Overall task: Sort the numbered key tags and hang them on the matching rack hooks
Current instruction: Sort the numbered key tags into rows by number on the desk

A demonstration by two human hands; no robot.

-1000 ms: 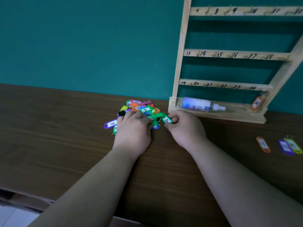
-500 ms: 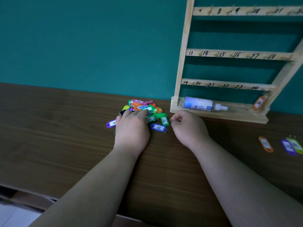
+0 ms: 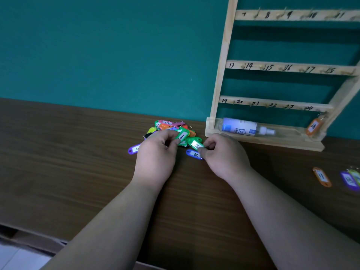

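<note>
- Both hands have taken hold of tags since half a second ago. The left hand [image 3: 155, 154], which lay flat over the pile, now pinches a green tag marked 3 [image 3: 182, 136] between thumb and fingertips. The right hand [image 3: 224, 154], which was a loose fist, now pinches a second green tag [image 3: 197, 144] whose number I cannot read.
- Both pinched tags sit just left of the rack's base and slightly in front of it, at the near edge of the pile.
- A blue tag [image 3: 193, 153] lies flat just beside the right hand's fingers. A purple tag [image 3: 134, 149] pokes out from under the left hand, on the side away from the rack.
- To do this step well, I would lift one tag at a time and draw it slowly, since the rings probably snag on their neighbours. Turn each label up and read it before carrying it over.
- The pile of tags [image 3: 169, 126], in many colours, lies heaped near the left of the rack's base.
- The bench [image 3: 58, 162] is dark wood grain. In front of the rack's right end, well apart from it, lie an orange tag marked 11 [image 3: 321, 176] and a purple tag touching a green one [image 3: 348, 181].
- The rack [image 3: 221, 75] is pale wood with numbered rails. An orange tag 24 [image 3: 313, 126] hangs at its lower right, and a spray bottle [image 3: 243, 126] lies in its base tray. No hook 3 is in view; it is likely higher up.
- Behind the rack is a teal wall [image 3: 97, 45], and the light is dim.
</note>
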